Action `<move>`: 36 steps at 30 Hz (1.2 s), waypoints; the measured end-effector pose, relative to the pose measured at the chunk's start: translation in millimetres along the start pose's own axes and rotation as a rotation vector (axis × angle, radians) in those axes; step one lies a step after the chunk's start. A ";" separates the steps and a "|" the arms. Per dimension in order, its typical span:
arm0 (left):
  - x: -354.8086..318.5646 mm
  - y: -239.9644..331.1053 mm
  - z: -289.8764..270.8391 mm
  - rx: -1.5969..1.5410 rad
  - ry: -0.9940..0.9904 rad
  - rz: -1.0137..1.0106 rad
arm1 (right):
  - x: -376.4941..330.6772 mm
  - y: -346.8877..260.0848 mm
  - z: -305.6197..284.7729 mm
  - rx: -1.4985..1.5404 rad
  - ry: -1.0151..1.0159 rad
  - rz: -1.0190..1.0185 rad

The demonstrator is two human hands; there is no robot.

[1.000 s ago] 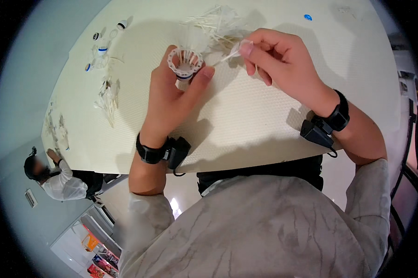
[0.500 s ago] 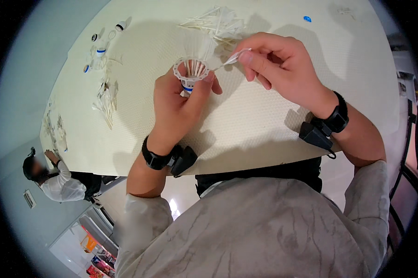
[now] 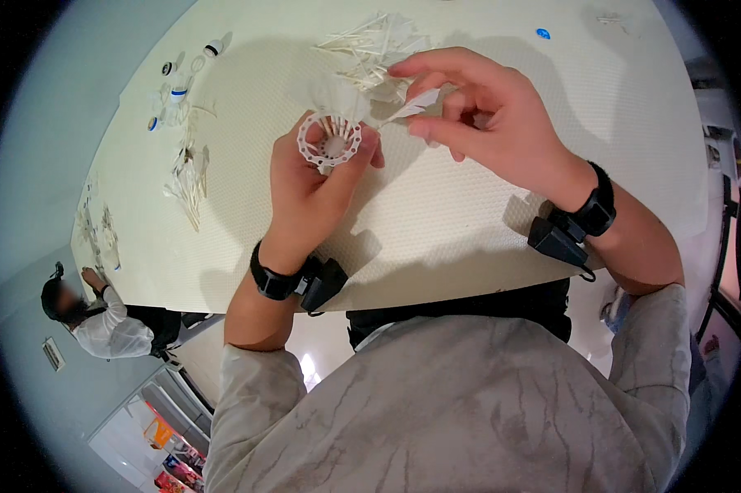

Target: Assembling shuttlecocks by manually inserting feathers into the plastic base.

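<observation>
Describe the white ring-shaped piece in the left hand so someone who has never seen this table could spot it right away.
Start at the cream table and find the left hand raised above its middle. At the fingertips sits the ring-shaped piece, a small white hoop with holes round its rim and white feathers standing in it. Unlike the loose feather pile behind, it is round and held.

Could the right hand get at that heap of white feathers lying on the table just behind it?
Probably yes. The right hand hovers just in front of the heap of white feathers with nothing between them, though its fingers already pinch a single feather, so it would need to free them first.
</observation>
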State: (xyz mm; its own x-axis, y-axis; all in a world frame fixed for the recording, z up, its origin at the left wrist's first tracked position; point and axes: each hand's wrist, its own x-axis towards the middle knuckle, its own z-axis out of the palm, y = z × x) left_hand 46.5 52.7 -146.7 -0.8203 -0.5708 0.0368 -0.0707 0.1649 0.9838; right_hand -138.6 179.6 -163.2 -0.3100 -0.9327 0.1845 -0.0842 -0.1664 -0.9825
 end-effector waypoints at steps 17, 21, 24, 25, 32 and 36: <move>11.5 -13.6 -5.5 0.433 0.080 0.245 | 9.5 5.1 -1.2 0.101 0.118 -0.009; 11.8 -16.6 -10.9 0.505 0.059 0.274 | 11.7 6.6 -2.6 0.022 0.125 -0.039; 13.2 -14.2 -10.6 0.518 0.051 0.295 | 12.3 6.8 -0.8 0.045 0.121 -0.016; 13.1 -15.8 -11.0 0.511 0.054 0.300 | 12.3 7.3 0.3 0.049 0.125 -0.022; 12.4 -7.7 -11.0 0.565 0.021 0.267 | 10.8 3.4 -0.7 -0.083 0.128 -0.061; 12.1 -12.8 -12.3 0.551 0.031 0.287 | 10.5 -3.1 -1.5 -0.217 0.116 -0.150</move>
State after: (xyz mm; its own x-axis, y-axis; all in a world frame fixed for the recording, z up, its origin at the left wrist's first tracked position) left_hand 44.5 33.8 -156.7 -0.8339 -0.4639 0.2990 -0.1392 0.7010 0.6994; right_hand -143.0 170.8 -158.1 -0.3843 -0.8579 0.3411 -0.3337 -0.2155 -0.9177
